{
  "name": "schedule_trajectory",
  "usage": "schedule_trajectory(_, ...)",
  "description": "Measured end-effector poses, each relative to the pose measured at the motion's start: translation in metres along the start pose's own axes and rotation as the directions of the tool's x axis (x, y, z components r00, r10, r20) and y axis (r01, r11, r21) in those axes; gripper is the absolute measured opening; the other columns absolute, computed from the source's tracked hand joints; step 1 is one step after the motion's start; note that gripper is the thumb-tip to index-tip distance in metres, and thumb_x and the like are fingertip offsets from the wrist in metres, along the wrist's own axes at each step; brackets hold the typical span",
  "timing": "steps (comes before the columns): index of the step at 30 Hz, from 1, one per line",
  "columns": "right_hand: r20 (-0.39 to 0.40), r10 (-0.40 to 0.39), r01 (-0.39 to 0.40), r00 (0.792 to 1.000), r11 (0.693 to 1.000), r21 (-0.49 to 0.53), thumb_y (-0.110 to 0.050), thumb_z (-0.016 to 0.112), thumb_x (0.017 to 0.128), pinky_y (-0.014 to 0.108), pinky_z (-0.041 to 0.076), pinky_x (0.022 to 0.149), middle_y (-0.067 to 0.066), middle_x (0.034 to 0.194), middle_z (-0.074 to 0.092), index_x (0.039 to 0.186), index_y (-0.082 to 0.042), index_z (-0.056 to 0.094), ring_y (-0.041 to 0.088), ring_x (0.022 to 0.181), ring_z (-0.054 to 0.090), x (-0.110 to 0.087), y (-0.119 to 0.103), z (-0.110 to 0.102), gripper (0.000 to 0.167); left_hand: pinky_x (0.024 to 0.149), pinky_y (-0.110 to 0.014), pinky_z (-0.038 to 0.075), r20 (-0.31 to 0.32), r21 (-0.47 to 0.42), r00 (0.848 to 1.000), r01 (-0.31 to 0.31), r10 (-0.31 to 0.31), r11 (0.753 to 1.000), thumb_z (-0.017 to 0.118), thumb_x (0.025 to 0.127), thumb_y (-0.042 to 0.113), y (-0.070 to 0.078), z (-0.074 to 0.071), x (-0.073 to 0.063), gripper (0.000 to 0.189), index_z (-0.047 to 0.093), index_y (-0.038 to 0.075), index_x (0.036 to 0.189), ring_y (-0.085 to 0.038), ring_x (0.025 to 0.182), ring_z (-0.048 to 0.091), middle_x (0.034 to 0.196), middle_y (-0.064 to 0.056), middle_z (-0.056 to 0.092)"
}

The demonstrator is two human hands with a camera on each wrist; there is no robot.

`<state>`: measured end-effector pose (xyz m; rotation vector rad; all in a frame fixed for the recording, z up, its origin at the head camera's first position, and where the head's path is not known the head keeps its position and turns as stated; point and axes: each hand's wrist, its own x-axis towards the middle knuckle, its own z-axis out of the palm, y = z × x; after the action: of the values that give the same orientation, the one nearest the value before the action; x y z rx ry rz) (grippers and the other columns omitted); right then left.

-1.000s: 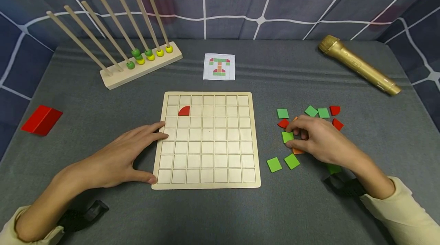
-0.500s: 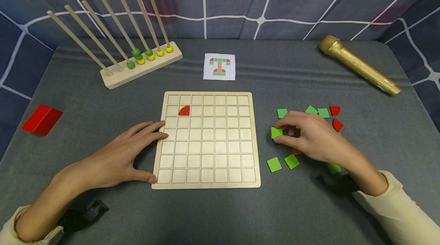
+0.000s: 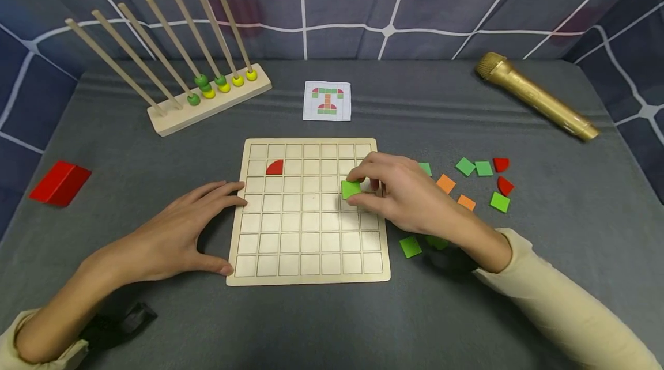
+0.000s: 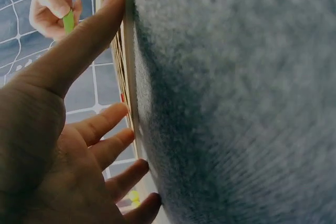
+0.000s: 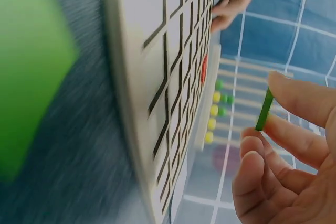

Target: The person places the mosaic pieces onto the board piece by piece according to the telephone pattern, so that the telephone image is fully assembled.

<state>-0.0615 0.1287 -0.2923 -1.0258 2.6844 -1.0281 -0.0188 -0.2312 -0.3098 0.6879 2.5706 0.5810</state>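
A pale wooden grid board (image 3: 301,249) lies in the middle of the table. On its second row sits a red quarter-circle tile (image 3: 275,167). My left hand (image 3: 176,231) rests at the board's left edge, thumb and fingertips touching it with the fingers extended. Over the right part of the board, my right hand (image 3: 404,194) pinches a green square tile (image 3: 350,189) between thumb and index finger. The right wrist view shows that tile (image 5: 264,111) edge-on, raised off the board.
Right of the board lie several loose tiles, including a green square (image 3: 410,246), an orange square (image 3: 446,183) and a red quarter circle (image 3: 501,164). Behind are a pattern card (image 3: 327,116), a peg stand with beads (image 3: 223,102) and a gold microphone (image 3: 539,96). A red block (image 3: 59,182) sits far left.
My right hand has picked the green square tile out of the loose tiles and carried it left over the board. My left hand stays at the board's edge.
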Motion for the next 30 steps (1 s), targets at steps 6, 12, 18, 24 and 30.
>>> schedule_trajectory(6, 0.029, -0.015, 0.015, 0.999, 1.000, 0.014, -0.021, 0.080, 0.084, 0.029, 0.045, 0.062, -0.001, 0.088, 0.061, 0.102, -0.010, 0.074, 0.006, 0.071, 0.052, 0.024, -0.010, 0.016, 0.022, 0.106, -0.065, 0.021, -0.029, 0.023, 0.999, -0.014, 0.014, 1.000, 0.073, 0.061, 0.078, 0.000, 0.001, 0.001, 0.103, 0.049, 0.016, 0.140, -0.036, 0.144, 0.022, 0.159, -0.006, 0.027)
schedule_trajectory(12, 0.078, 0.013, -0.015, 0.997, 1.000, 0.020, -0.022, 0.080, 0.084, 0.028, 0.045, 0.067, -0.004, 0.085, 0.062, 0.100, -0.011, 0.075, 0.009, 0.070, 0.054, 0.050, -0.021, 0.029, 0.020, 0.106, -0.065, 0.022, -0.031, 0.059, 0.999, -0.007, 0.009, 0.998, 0.073, 0.060, 0.080, 0.000, 0.000, 0.001, 0.104, 0.051, 0.016, 0.138, -0.037, 0.144, 0.023, 0.159, -0.008, 0.029)
schedule_trajectory(18, 0.143, 0.009, -0.009, 0.990, 1.000, -0.001, -0.026, 0.078, 0.086, 0.027, 0.044, 0.070, -0.006, 0.084, 0.064, 0.104, -0.012, 0.074, 0.008, 0.073, 0.055, 0.079, -0.031, 0.043, 0.023, 0.106, -0.066, 0.022, -0.037, 0.055, 0.999, -0.006, 0.008, 0.998, 0.072, 0.059, 0.080, -0.001, 0.000, 0.000, 0.104, 0.054, 0.015, 0.137, -0.039, 0.143, 0.025, 0.158, -0.010, 0.030)
schedule_trajectory(24, 0.179, 0.052, -0.043, 0.983, 0.998, -0.052, -0.028, 0.079, 0.085, 0.027, 0.044, 0.066, -0.005, 0.079, 0.062, 0.103, -0.012, 0.069, 0.010, 0.073, 0.055, 0.096, -0.033, 0.056, 0.026, 0.106, -0.067, 0.021, -0.030, 0.042, 1.000, -0.008, 0.009, 0.999, 0.072, 0.059, 0.080, -0.002, 0.001, 0.001, 0.103, 0.055, 0.015, 0.136, -0.040, 0.144, 0.024, 0.158, -0.011, 0.030)
schedule_trajectory(30, 0.233, 0.087, -0.048, 0.969, 0.984, -0.170, -0.026, 0.076, 0.087, 0.026, 0.044, 0.063, -0.004, 0.077, 0.059, 0.097, -0.014, 0.064, 0.011, 0.071, 0.054, 0.103, -0.036, 0.066, 0.020, 0.107, -0.067, 0.020, -0.029, 0.030, 0.999, -0.014, 0.015, 0.999, 0.073, 0.061, 0.079, -0.003, 0.000, -0.001, 0.102, 0.053, 0.015, 0.138, -0.039, 0.144, 0.023, 0.158, -0.012, 0.031)
